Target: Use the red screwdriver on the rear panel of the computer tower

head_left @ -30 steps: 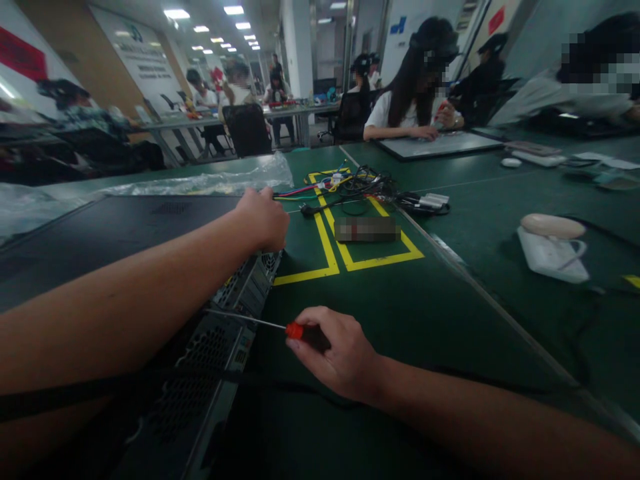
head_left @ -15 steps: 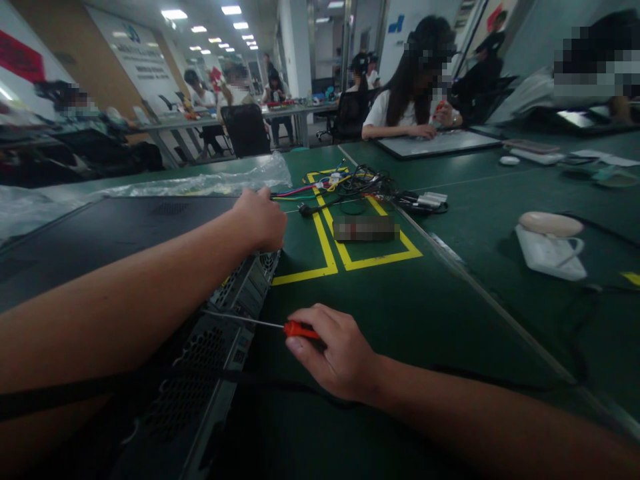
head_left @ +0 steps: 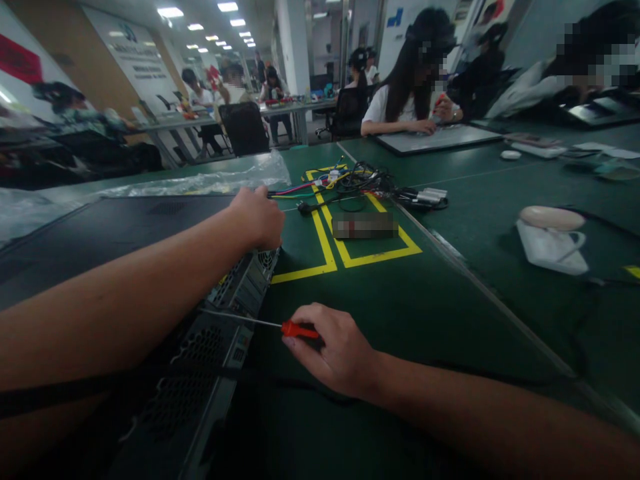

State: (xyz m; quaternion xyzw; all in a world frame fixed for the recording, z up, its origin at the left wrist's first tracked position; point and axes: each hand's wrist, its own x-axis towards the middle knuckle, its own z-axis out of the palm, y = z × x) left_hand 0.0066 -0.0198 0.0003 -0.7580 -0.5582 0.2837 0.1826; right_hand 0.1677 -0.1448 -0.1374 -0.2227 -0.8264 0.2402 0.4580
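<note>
A black computer case (head_left: 165,223) lies on its side at the left, its perforated metal back panel turned towards the right. My left hand (head_left: 257,217) is closed over the far corner of the case; its fingertips are hidden. In my right hand (head_left: 335,347) is a screwdriver (head_left: 299,330), gripped by its red handle. The thin shaft points left to the back panel. Its tip is hard to make out near the panel, below my left forearm.
Bundled cables (head_left: 367,180) lie beyond the case, near yellow tape (head_left: 327,257) and a dark box (head_left: 365,227) on the green table (head_left: 400,320). Clear plastic wrap (head_left: 250,173) is behind the case. A white cup-like object (head_left: 553,243) stands right. A co-worker (head_left: 400,100) sits opposite.
Both hands hold nearly the same places, and the screwdriver stays at the back panel. The view has shifted very slightly.
</note>
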